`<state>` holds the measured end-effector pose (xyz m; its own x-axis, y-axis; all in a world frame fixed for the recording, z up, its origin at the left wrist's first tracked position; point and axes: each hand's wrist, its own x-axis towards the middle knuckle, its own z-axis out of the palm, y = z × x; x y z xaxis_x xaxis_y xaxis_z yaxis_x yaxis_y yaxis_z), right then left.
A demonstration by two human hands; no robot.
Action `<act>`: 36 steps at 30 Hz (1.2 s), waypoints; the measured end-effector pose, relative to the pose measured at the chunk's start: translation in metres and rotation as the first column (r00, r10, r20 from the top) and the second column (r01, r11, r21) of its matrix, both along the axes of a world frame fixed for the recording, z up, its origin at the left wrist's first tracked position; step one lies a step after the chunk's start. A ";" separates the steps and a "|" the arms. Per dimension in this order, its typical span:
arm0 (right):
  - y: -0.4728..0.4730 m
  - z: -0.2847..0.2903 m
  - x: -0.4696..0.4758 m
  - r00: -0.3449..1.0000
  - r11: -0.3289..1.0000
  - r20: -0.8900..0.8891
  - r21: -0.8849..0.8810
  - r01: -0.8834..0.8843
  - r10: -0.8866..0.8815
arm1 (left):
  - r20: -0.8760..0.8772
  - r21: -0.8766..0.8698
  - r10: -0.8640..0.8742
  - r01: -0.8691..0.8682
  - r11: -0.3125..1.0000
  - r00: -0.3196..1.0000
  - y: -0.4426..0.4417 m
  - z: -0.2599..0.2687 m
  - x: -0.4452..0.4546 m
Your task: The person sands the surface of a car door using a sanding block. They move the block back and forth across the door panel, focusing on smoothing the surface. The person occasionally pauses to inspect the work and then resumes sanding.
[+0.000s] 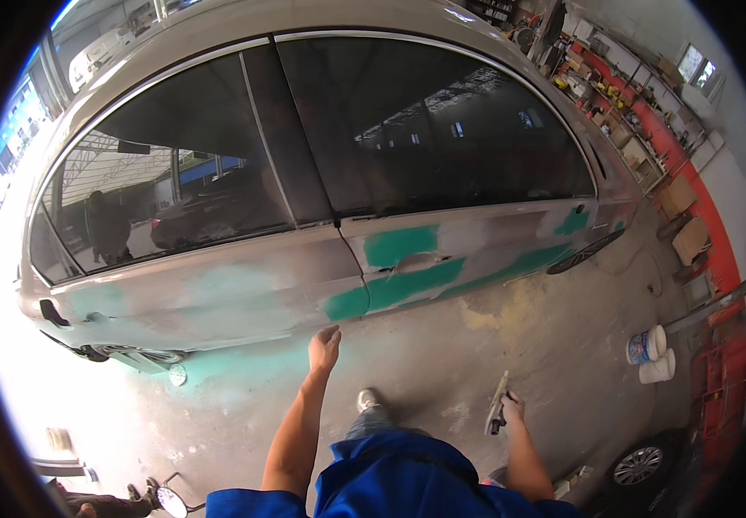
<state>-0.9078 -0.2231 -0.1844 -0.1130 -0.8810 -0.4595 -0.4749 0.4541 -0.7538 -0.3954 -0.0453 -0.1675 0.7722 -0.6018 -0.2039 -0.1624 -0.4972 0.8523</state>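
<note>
A car with dark side windows stands before me. Its front door (185, 304) has dull, hazy patches of pale green and grey, while bright green patches mark the rear door (415, 278). My left hand (324, 348) is near the lower edge of the doors, close to their seam. Its fingers are curled together and nothing shows in them; whether they touch the panel is unclear. Off to the right and away from the car, my right hand (512, 406) grips a long hand sanding block (497, 403) with a black fitting at its lower end.
White buckets (647, 345) stand on the floor at right, near a loose wheel (637, 466). Cluttered shelves (632, 129) line the right wall. A round mirror (171, 502) and another person's legs (104, 504) show at lower left. Pale dust covers parts of the concrete floor (425, 362).
</note>
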 end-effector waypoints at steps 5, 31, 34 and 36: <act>-0.055 0.036 0.037 0.991 0.993 0.126 0.102 -0.065 0.052 | 0.005 -0.228 0.006 -0.004 0.974 1.000 -0.066 0.046 0.007; 0.027 0.113 0.255 -0.523 -0.462 0.199 -0.284 -0.840 0.829 | -0.965 -0.196 0.140 -0.966 0.169 0.220 0.010 0.055 -0.275; 0.029 0.127 0.280 -0.716 -0.699 0.069 -0.172 -0.694 0.695 | -0.953 -0.246 0.198 -0.967 -0.072 0.228 0.058 0.033 -0.299; 0.013 0.136 0.304 -0.681 -0.700 -0.163 -0.162 -0.695 0.714 | -0.947 -0.234 0.262 -0.959 -0.162 0.186 0.101 0.015 -0.321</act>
<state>-0.6034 -0.2099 -0.0480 0.7948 0.5353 -0.2859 0.1812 -0.6589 -0.7300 -0.7166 0.0561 -0.1528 0.7646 0.1060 -0.6357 0.2637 0.8486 0.4586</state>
